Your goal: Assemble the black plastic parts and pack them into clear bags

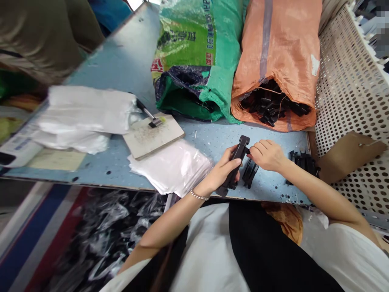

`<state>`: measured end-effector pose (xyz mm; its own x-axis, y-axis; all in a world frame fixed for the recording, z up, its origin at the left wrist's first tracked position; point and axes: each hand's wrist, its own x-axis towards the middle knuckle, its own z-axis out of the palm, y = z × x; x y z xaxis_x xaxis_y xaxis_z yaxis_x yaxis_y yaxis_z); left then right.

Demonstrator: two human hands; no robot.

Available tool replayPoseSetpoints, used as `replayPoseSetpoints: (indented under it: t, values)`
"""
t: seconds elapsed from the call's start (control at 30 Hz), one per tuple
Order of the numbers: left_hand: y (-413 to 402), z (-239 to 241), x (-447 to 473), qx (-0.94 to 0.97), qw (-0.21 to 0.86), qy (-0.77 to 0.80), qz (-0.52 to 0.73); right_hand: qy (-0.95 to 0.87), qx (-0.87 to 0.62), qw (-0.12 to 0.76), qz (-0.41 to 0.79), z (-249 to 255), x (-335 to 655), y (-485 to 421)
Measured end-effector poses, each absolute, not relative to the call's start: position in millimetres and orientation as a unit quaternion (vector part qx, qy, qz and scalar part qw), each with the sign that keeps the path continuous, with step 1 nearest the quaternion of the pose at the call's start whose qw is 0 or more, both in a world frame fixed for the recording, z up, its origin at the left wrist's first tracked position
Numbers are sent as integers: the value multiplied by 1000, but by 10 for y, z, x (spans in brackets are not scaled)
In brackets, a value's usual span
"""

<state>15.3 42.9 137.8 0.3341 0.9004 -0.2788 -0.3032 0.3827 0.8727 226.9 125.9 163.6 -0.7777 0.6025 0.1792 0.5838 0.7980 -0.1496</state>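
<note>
My left hand (224, 168)'s gripping the black piece (240, 151), slanted far-right, my right hand (268, 155) curled just right, can't tell on what.

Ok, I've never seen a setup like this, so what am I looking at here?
There's no machine: a person works with two bare hands, and the single picture comes from a camera on their head, looking forward and down. The left hand holds a black bar. The right hand is close beside it; I can't tell whether it grips anything. On the blue table lie a green sack, an orange sack with black pieces in its mouth, a board and white bags.
</note>
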Motion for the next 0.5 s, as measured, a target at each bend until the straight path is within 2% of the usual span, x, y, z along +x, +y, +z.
replayPoseSetpoints:
  t: [0.17,0.3,0.37,0.5]
  values:
    - [368,1330,176,380,713,410,424,-815,-423,198,343,1475,2082,1147]
    - [428,1254,174,367,700,411,455,-717,-443,182,507,1382,1990,1019]
    - [499,1234,139,329,704,421,467,-732,-437,176,492,1412,1996,932]
    - [600,1246,93,286,700,438,487,-889,-346,147,264,1463,1978,681]
